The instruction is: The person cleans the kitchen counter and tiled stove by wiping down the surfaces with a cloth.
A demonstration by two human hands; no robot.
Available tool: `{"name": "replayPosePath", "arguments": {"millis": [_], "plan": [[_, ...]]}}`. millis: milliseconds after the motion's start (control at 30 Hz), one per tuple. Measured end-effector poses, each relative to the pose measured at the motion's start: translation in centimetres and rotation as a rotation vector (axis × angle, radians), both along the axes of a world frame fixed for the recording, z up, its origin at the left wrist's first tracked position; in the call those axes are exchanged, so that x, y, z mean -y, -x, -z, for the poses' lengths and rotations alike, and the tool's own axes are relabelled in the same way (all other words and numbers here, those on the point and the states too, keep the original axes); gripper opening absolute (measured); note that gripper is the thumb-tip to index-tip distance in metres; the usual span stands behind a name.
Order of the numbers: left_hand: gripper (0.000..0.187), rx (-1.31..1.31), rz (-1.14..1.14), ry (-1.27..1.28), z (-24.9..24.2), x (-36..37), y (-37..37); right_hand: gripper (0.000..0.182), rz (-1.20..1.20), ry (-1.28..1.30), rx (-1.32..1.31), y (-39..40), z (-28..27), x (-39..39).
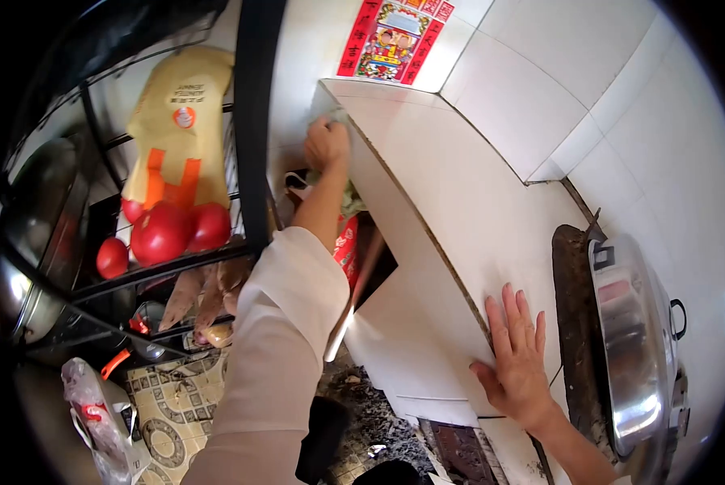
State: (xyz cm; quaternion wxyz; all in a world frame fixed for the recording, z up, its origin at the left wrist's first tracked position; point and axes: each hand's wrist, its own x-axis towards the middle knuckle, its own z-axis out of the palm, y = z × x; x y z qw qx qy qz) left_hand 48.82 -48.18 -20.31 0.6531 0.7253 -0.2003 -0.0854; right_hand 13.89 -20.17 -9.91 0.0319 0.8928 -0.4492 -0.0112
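While the left hand (327, 145) is reaching into the gap between the black rack (257, 121) and the white-tiled worktop (435, 162), its grip is clenching around a pale, blurred cloth (336, 118). The cloth is lying at the far end of the gap, against the worktop's side. Its visible part is sticking out past the knuckles, pointing away from the person; the fist is hiding the rest, so its long axis cannot be told. Below the forearm, a red packet (345, 246) is showing, with a light stick (354, 297) slanting just beside it.

The right hand (517, 365) is resting palm down at the worktop's near edge, its grip released and holding nothing, its fingers pointing away from the person. To its right, a lidded metal pot (633, 347) is standing near. On the rack, red tomatoes (162, 234) are lying beside a yellow bag (180, 121).
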Motion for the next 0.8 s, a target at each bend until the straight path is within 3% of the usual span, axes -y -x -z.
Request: {"name": "replayPosePath", "arguments": {"millis": [267,333,533,733,800], "plan": [[0.034,0.033,0.002,0.07,-0.3,-4.9,5.2,0.087,-0.04,0.045,0.055,0.6,0.5,-0.3],[0.035,0.083,0.026,0.159,-0.4,-4.4,4.3,0.087,-0.022,0.02,0.052,0.7,0.6,-0.1],[0.032,0.126,0.129,0.013,-1.2,0.3,-0.7,0.085,-0.014,-0.021,0.057,0.4,0.2,-0.1],[0.029,0.081,0.04,-0.086,-2.2,-0.5,0.7,0.084,0.004,-0.035,0.041,0.2,0.0,0.0],[0.031,0.069,-0.066,0.036,-1.2,-1.5,2.8,0.085,-0.003,-0.036,0.044,0.1,-0.1,0.0]]}}
